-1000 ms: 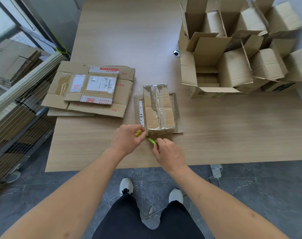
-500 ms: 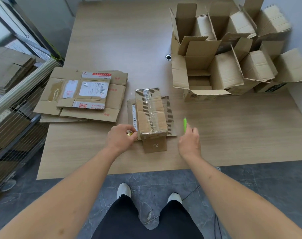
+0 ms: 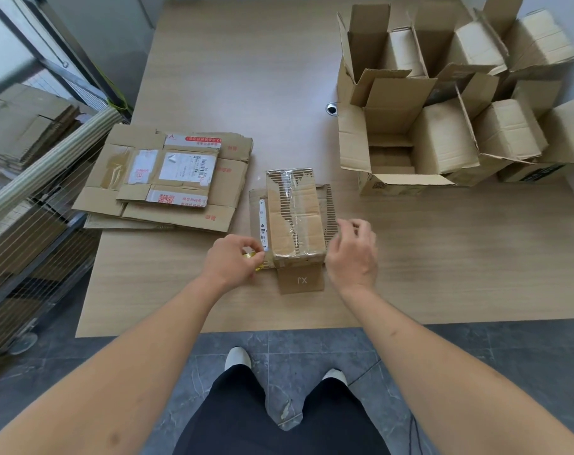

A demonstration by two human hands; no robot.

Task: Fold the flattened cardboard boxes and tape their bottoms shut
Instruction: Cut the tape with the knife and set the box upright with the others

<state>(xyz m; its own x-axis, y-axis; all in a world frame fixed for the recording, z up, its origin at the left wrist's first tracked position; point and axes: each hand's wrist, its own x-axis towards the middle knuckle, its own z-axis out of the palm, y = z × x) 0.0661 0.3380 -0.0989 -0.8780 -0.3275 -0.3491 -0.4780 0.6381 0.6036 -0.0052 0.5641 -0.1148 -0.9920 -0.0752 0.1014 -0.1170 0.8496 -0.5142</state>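
Small box (image 3: 295, 218) sits on the table (image 3: 443, 257) near its front edge, left hand (image 3: 231, 259) at its left side, right hand (image 3: 352, 254) at its right. Flattened boxes (image 3: 167, 182) stacked to its left; folded boxes (image 3: 443, 103) clustered behind, right.

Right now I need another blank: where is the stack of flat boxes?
Head view: flat boxes lie on the table's left side, beside the taped box.
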